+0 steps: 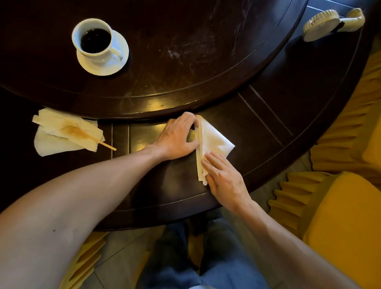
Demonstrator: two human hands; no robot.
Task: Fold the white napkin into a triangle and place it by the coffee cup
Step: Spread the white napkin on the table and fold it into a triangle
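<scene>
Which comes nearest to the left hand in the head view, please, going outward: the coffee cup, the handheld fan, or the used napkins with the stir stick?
From the left hand:
1. Used napkins with the stir stick, to its left.
2. Coffee cup, beyond it, up-left.
3. Handheld fan, far right by the table's edge.

Restaurant dining room: round dark table [199, 51] with raised turntable, yellow pleated chair covers [351, 199].

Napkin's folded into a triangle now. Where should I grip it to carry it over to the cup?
Pinch the free right-hand corner of the white napkin, coming from the right. That point sticks out clear of both hands; the layered long edge on the left lies under the left hand and right hand.
</scene>
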